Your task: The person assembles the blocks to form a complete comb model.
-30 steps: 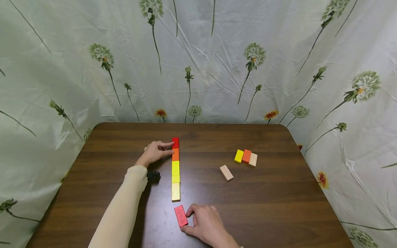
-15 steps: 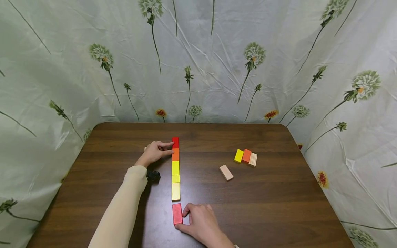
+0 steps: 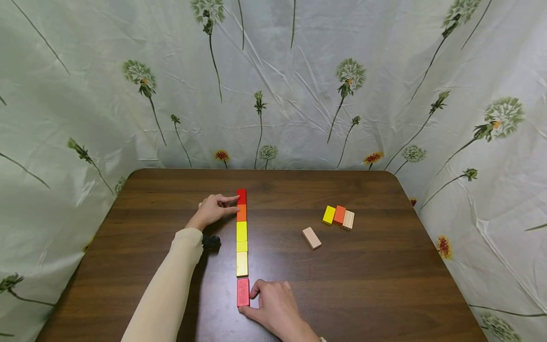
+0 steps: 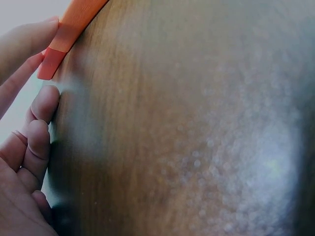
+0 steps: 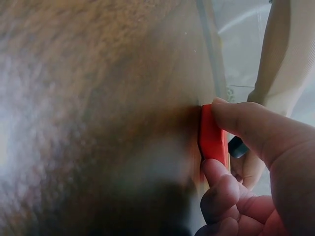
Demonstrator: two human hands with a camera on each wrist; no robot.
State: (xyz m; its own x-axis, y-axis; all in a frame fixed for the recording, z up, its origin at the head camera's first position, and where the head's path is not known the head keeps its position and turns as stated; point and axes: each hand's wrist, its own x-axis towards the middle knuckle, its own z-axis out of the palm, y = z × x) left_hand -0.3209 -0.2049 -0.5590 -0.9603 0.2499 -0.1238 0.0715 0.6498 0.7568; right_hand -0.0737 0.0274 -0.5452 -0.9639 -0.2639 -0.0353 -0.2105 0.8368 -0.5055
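Note:
A straight row of wooden blocks runs toward me in the head view: a dark red block at the far end, an orange block, yellow blocks and a pale yellow block. My left hand touches the row's left side, one finger at the dark red block and another at the orange one. At the near end lies a pinkish-red block, lined up with the row. My right hand holds it, thumb at its near end and index finger along its right side. The right wrist view shows this red block between thumb and finger.
To the right, a yellow block, an orange block and a striped wood block lie side by side. A plain wood block lies alone nearer me. Behind the brown table hangs a flowered cloth.
My right hand has moved the pinkish-red block left and away from me. It has turned from slanted to straight and sits up against the row's near end. My left hand has stayed put.

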